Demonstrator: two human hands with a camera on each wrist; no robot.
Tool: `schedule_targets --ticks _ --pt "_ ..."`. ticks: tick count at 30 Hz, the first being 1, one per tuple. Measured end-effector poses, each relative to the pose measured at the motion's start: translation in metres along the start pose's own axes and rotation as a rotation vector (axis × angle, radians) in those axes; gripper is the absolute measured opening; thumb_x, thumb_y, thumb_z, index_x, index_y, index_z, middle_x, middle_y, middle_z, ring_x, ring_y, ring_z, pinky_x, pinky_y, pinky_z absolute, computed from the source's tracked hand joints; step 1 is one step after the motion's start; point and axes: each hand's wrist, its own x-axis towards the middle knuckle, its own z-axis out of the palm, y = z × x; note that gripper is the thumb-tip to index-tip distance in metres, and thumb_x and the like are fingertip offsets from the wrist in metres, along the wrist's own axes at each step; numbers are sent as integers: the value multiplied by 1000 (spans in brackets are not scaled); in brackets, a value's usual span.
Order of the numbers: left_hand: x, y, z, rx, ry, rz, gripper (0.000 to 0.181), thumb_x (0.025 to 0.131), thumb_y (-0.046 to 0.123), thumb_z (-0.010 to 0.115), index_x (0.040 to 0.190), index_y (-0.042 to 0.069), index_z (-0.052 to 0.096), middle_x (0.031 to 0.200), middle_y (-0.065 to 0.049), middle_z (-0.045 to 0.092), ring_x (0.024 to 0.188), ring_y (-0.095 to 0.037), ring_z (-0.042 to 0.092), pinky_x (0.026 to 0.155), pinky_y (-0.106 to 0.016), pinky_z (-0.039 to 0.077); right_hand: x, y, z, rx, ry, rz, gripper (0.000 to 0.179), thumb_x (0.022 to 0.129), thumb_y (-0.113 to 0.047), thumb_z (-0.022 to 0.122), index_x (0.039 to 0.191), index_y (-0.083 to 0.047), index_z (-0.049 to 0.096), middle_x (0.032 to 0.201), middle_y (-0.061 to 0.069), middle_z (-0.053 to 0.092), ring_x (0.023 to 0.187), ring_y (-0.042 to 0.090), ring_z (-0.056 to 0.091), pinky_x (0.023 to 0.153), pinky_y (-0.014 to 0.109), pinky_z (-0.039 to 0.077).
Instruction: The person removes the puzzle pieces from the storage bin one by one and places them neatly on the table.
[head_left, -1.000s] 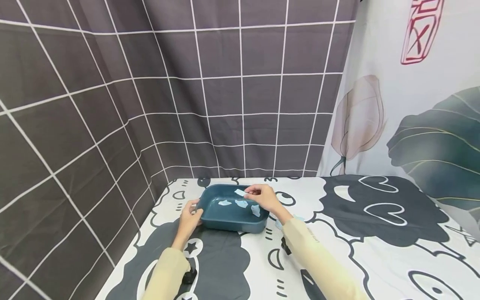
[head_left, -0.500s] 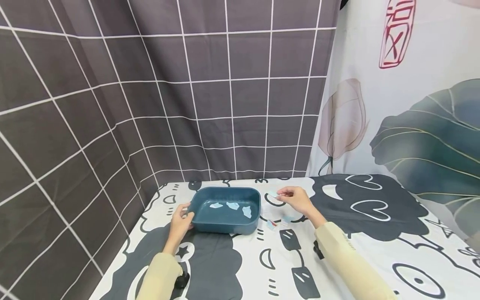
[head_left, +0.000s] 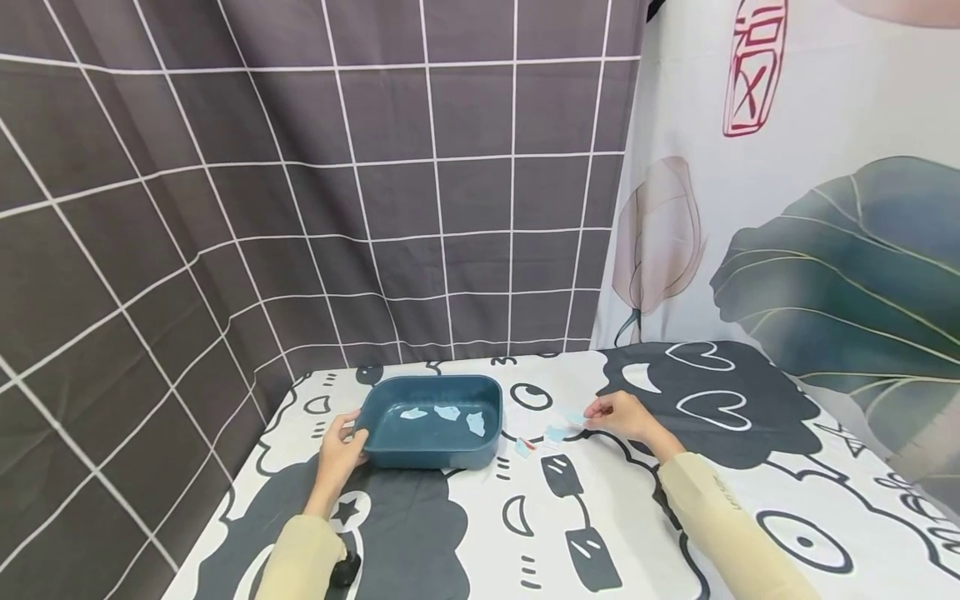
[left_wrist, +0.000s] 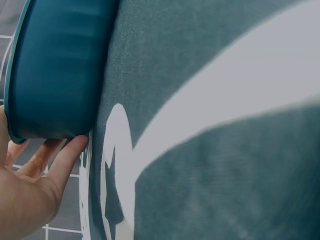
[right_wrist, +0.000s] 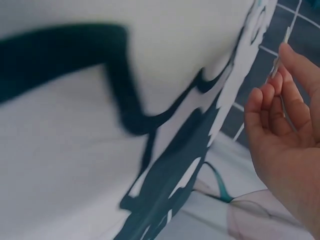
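A dark teal plastic basin (head_left: 423,459) stands on the patterned cloth, with three pale blue torn scraps (head_left: 447,412) lying apart on its floor. My left hand (head_left: 341,450) grips its left end; in the left wrist view the thumb is at the rim and the fingertips touch the basin's outer wall (left_wrist: 55,70). To the right of the basin, my right hand (head_left: 621,415) pinches a thin pale blue piece (head_left: 576,418) between thumb and fingers. The right wrist view shows this thin piece (right_wrist: 287,35) edge-on, poking past the thumb tip. Loose scraps (head_left: 555,434) lie just left of the right hand.
A scrap with a red mark (head_left: 524,447) lies near the basin's right front corner. The black-and-white cartoon cloth (head_left: 517,517) covers the table. Behind it hangs a dark curtain with white grid lines (head_left: 472,200); a floral curtain (head_left: 825,275) hangs at the right.
My right hand has moved from over the basin out to the right and then lower, a pale piece still in its fingers. The left hand keeps its grip; the head view has turned rightward.
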Motion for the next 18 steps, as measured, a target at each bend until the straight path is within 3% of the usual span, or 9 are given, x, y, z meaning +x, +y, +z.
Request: schedule_targets --ticks 8,13,16,18 --pt "-1 1 -6 15 1 -14 46 95 8 47 140 1 43 130 -36 52 93 -29 69 80 -39 63 -5 10 0 0 -92 28 15 79 -11 76 90 -1 73 82 6 71 73 12 54 66 26 48" --pt "-1 2 -4 0 -4 -7 46 95 8 47 140 0 43 130 -37 51 94 -29 69 80 -39 63 -7 14 -1 10 -118 47 19 77 -16 79 91 -4 75 94 10 75 84 14 61 81 38 55" --pt "-1 2 -2 -6 -7 -6 47 94 8 47 140 0 43 130 -37 52 96 -30 69 81 -39 63 -8 18 -1 44 -125 38 23 76 -21 81 91 -5 76 94 9 75 86 15 63 84 40 56" --pt "-2 2 -1 -3 -6 -8 47 94 8 47 140 0 43 129 -36 52 97 -31 69 81 -39 63 -9 21 -3 65 -128 -6 25 76 -25 81 91 -5 75 91 7 75 83 14 62 79 36 55"
